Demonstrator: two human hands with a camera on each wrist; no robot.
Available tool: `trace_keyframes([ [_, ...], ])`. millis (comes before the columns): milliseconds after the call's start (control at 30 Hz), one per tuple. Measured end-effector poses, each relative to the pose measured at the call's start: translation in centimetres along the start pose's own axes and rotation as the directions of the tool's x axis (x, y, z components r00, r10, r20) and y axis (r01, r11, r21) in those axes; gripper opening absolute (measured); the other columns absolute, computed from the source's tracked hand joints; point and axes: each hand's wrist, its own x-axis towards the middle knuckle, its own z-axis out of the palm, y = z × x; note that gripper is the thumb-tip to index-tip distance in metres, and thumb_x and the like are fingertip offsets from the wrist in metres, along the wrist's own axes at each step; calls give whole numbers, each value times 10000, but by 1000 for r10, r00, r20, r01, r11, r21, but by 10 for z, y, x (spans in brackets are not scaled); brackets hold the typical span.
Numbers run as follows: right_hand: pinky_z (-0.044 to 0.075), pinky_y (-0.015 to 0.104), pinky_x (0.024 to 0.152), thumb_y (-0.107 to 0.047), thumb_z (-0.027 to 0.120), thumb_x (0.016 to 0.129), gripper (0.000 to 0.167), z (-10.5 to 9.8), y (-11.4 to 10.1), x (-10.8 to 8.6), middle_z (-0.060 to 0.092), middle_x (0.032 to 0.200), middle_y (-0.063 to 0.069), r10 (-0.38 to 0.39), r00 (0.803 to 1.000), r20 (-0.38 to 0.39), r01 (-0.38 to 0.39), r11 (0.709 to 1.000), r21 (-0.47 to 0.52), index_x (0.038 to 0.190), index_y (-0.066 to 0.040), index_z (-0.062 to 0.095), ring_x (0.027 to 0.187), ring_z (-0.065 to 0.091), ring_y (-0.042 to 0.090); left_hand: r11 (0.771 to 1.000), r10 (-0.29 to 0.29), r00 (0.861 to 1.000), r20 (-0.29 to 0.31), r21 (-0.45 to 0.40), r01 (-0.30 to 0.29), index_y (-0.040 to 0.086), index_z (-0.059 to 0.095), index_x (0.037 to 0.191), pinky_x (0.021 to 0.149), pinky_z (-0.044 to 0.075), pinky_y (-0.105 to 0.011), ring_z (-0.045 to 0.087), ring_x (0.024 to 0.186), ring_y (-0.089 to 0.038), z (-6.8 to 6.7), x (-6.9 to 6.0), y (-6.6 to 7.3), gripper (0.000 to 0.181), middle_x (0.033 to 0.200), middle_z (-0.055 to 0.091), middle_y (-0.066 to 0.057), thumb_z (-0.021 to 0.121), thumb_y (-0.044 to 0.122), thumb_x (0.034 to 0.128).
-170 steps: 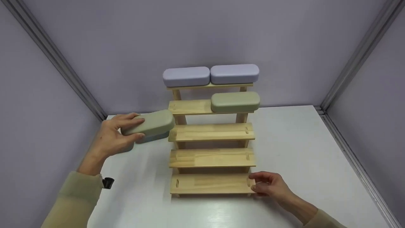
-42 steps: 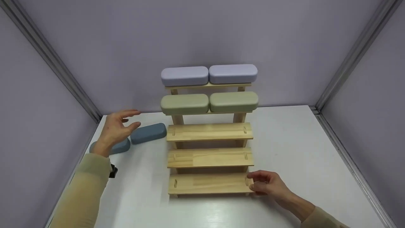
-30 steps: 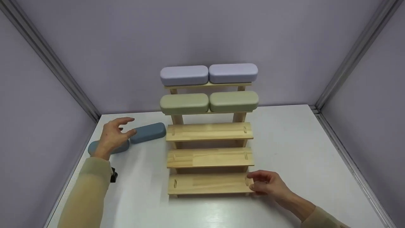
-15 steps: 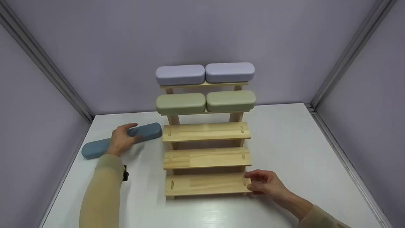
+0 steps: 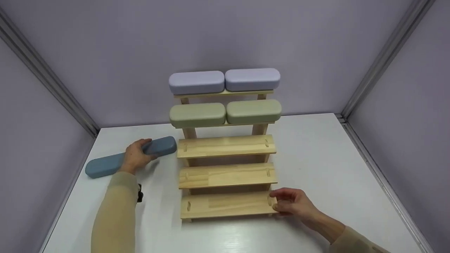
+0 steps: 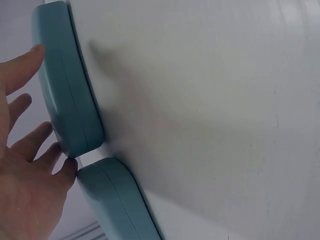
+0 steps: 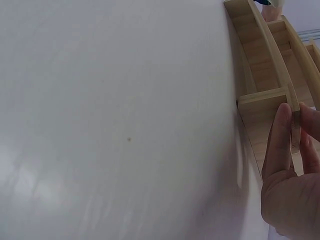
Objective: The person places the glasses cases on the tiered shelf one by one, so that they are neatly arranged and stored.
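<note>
no readable text anywhere in your views
you can read no label, brand, number or sign on the lilac cases, the green cases, the blue cases, the wooden stand or the white surface; the dark piece at your left wrist is too small for you to make out any marking.

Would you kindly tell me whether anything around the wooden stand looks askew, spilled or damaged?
Nothing looks spilled or damaged. Only the two blue cases lie aslant, on the white table beside the wooden stand, whereas the lavender cases and green cases sit in neat pairs on its top two shelves.
</note>
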Motion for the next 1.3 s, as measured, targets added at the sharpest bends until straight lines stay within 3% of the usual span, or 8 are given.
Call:
trace_keyframes([
  [133, 701, 281, 840, -63, 834, 972, 516, 0, 0, 0, 789, 1287, -64, 3, 1000, -3, -3, 1000, 2, 1422, 113, 651, 958, 697, 55, 999, -21, 1000, 8, 30, 20, 38, 501, 1672, 1394, 280, -693, 365, 1648, -534, -1, -1, 0, 779, 1750, 443, -295, 841, 183, 986],
  [233, 701, 276, 835, -60, 835, 971, 516, 0, -1, 0, 791, 1268, -67, 1, 1000, -3, -1, 1000, 5, 1420, 117, 650, 952, 695, 52, 998, -2, 1000, -4, 59, 2, 12, 528, 1645, 1378, 306, -697, 407, 1601, -537, 0, -3, -1, 743, 1706, 496, -305, 835, 173, 989],
  [367, 696, 261, 838, -58, 828, 983, 524, -1, -1, 0, 786, 1257, -68, -1, 1000, 10, 1, 1000, 12, 1438, 121, 639, 960, 706, 47, 995, 56, 997, -58, 88, -50, -36, 599, 1573, 1349, 360, -687, 482, 1530, -535, 4, -7, -3, 650, 1622, 592, -305, 804, 104, 972],
  [567, 690, 248, 820, -66, 828, 989, 538, -1, 0, 0, 780, 1257, -65, -12, 1000, 19, 12, 1000, 12, 1452, 122, 629, 954, 713, 46, 990, 114, 981, -156, 103, -99, -55, 696, 1466, 1289, 459, -671, 605, 1463, -532, 16, -17, -4, 558, 1508, 689, -306, 776, 39, 921],
  [933, 695, 265, 820, -65, 830, 986, 520, -2, 1, 0, 787, 1277, -76, -7, 1000, 11, 7, 1000, 16, 1438, 113, 642, 934, 703, 39, 999, 33, 978, -205, -25, -39, 31, 656, 1551, 1334, 375, -719, 489, 1548, -587, 38, -29, -9, 573, 1657, 514, -360, 768, 125, 997],
  [1100, 700, 277, 831, -70, 837, 980, 520, -2, 2, 0, 786, 1285, -71, -13, 1000, 5, 13, 1000, 2, 1430, 111, 649, 950, 688, 47, 998, -7, 976, -219, -63, -7, 72, 648, 1573, 1319, 407, -702, 514, 1529, -549, 43, -30, -11, 592, 1657, 519, -323, 797, 178, 1009],
  [1300, 698, 273, 839, -58, 824, 985, 521, -1, 3, 0, 786, 1269, -71, -34, 999, 19, 34, 999, -1, 1432, 133, 635, 936, 683, 42, 993, -71, 978, -194, -111, 51, 138, 617, 1615, 1325, 412, -683, 490, 1559, -499, 44, -33, -10, 599, 1709, 486, -253, 764, 244, 1044],
])
